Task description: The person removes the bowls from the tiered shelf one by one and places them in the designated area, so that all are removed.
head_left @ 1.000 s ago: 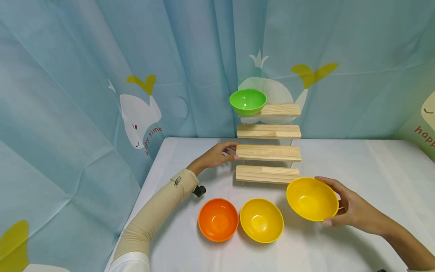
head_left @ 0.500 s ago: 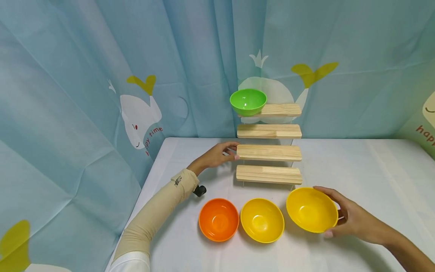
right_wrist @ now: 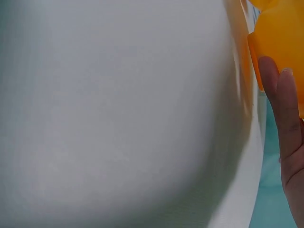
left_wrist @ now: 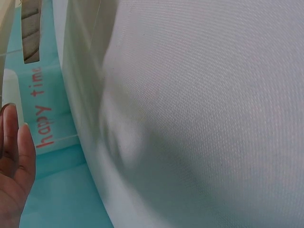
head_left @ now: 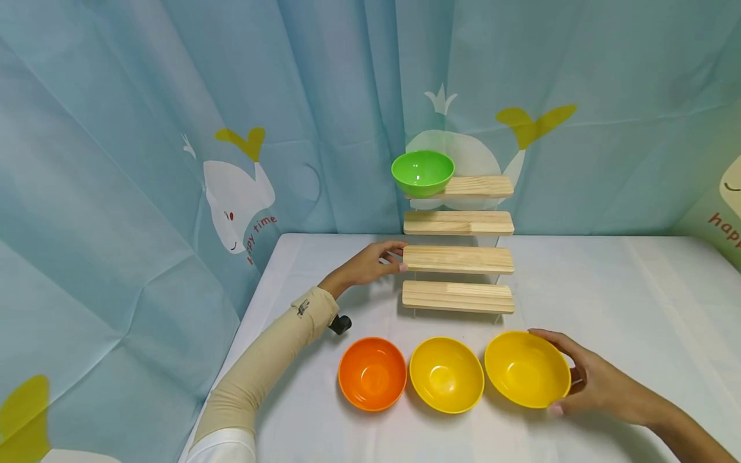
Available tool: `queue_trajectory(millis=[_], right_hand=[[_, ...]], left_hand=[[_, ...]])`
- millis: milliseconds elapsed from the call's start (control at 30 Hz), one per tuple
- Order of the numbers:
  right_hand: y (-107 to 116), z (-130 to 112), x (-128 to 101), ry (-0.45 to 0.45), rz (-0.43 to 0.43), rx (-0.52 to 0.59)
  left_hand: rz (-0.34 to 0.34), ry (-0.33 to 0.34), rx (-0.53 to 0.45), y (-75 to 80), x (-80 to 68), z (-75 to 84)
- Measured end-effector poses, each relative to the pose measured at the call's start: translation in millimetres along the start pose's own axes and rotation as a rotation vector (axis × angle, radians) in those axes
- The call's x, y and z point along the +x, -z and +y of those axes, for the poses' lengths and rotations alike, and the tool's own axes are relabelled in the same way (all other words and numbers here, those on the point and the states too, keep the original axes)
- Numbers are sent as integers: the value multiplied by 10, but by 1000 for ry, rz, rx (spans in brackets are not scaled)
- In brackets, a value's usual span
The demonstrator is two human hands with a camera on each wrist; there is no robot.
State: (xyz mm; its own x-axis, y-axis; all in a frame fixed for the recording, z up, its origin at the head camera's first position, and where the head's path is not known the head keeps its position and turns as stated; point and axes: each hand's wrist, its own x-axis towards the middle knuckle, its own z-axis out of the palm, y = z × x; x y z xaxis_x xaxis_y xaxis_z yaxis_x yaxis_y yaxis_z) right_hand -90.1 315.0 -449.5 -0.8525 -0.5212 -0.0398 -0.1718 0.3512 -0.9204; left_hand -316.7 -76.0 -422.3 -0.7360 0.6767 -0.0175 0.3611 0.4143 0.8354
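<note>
My right hand [head_left: 599, 386] holds a yellow bowl [head_left: 527, 370] by its right side, the thumb at the near rim and the fingers at the far side. In the right wrist view fingers lie along the wall of the yellow bowl [right_wrist: 280, 42]. Just left of it, a second yellow bowl [head_left: 446, 375] and an orange bowl [head_left: 372, 374] stand upright on the table. My left hand [head_left: 370, 263] grips the left end of a board on the wooden step shelf [head_left: 457, 259]. A green bowl [head_left: 422, 173] sits on the left end of the top board.
The white-covered table [head_left: 613, 289] meets a light blue curtain [head_left: 347, 116] at the back and left. A small black object [head_left: 341, 325] shows beside the left forearm, near the orange bowl.
My right hand has brought the yellow bowl toward me and down, then slightly left, beside the other yellow bowl. The left hand has stayed at the shelf.
</note>
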Motion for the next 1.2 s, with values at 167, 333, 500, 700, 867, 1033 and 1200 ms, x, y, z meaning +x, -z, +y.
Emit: queue_trajectory(millis=[167, 333, 500, 700, 867, 1033, 1200], right_hand=[[-21, 19, -9, 2, 6, -25], [-21, 40, -7, -3, 0, -45], [-24, 71, -14, 24, -39, -6], [-37, 85, -18, 11, -45, 8], [-38, 81, -28, 8, -51, 13], [-37, 55, -29, -12, -52, -3], [-21, 30, -30, -61, -73, -9]], left_hand=[[3, -3, -3, -2, 0, 0], [5, -3, -1, -5, 5, 5], [8, -1, 0, -6, 12, 2], [7, -2, 2, -6, 4, 14], [5, -11, -5, -1, 1, 21], [7, -15, -2, -6, 6, 7], [7, -3, -5, -9, 7, 5]])
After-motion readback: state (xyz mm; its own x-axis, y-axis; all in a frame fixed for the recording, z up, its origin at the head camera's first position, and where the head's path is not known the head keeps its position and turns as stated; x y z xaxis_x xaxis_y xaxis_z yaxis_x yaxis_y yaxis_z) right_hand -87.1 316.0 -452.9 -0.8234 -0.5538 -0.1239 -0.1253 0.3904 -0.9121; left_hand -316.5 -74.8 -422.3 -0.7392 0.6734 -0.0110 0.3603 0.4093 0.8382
